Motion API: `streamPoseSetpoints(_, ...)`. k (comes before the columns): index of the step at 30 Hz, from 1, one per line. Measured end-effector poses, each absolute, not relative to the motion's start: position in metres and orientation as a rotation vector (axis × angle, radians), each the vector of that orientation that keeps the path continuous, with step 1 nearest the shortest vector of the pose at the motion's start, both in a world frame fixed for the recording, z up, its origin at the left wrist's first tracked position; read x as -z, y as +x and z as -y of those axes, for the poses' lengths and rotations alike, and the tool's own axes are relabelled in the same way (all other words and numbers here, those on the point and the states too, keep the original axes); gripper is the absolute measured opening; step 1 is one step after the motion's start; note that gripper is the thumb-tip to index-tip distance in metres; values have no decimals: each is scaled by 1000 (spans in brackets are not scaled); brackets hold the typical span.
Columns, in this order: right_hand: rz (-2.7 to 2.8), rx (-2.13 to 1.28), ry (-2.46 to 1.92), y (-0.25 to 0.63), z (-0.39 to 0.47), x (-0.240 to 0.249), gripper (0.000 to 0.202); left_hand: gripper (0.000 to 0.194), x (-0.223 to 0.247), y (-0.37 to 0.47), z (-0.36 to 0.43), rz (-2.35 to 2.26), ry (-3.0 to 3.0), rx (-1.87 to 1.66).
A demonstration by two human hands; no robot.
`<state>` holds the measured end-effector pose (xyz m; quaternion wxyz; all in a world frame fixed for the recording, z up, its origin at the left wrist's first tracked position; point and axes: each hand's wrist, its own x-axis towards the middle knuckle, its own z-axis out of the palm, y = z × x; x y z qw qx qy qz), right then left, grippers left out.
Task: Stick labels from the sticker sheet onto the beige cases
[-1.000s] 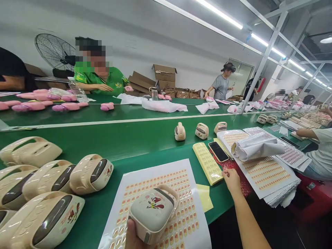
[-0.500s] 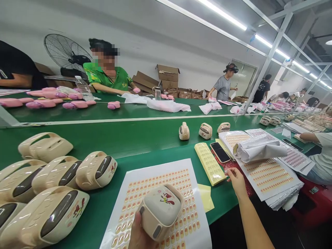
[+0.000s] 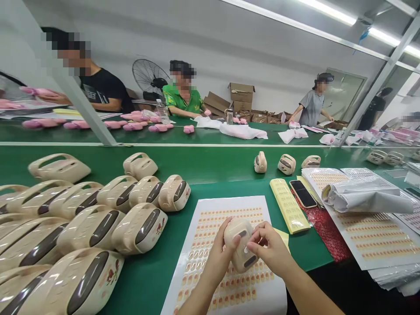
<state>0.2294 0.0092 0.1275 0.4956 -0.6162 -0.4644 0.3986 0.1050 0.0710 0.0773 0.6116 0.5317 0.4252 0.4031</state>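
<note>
A cream plastic housing [image 3: 241, 258] is held above a white sheet of small orange stickers [image 3: 200, 245]. My left hand [image 3: 221, 251] wraps round its left side, thumb on the near face beside a dark oval. With thumb and index finger pinched, my right hand [image 3: 271, 249] holds a small white piece [image 3: 246, 250] against that face. On the left stand several cream housings with handles and dark windows [image 3: 139, 229]. Right of the sheet lies a yellow label sheet [image 3: 288, 205].
A phone [image 3: 303, 194] and stacked sticker sheets [image 3: 382, 236] lie on the right, with red bubble wrap [image 3: 328, 236] beneath. Three cream units [image 3: 286, 164] stand farther back. Across the green table, people handle pink items; a metal post [image 3: 78, 100] rises at left.
The view has swung left. My right hand has moved from the yellow label sheet to the housing, which my left hand has turned to show another face.
</note>
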Motion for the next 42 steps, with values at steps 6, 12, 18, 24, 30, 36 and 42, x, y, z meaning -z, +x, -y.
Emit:
streamPoseSetpoints(6,1194,-859,-1556,229,-9,-125,7,75,-79,106,-71,-981,1226,-949)
streamPoseSetpoints(12,1368,-498,-1524,222,-7,-106,9,72,-82,107,-69,-986,1187,-943)
streamPoseSetpoints(18,1524,-119,-1424,215,-4,-91,18,72,-83,108,-70,-992,1154,-954)
streamPoseSetpoints(24,1405,-120,-1368,226,-2,-105,11,76,-85,107,-72,-1011,1069,-927)
streamPoseSetpoints(30,1439,-88,-1413,222,1,-100,25,75,-81,106,-72,-1034,1165,-1015)
streamPoseSetpoints(36,1400,-32,-1487,209,-4,-90,29,70,-83,106,-71,-1082,1351,-1092)
streamPoseSetpoints(42,1311,-88,-1535,209,-10,-88,27,67,-90,106,-65,-1098,1416,-1126)
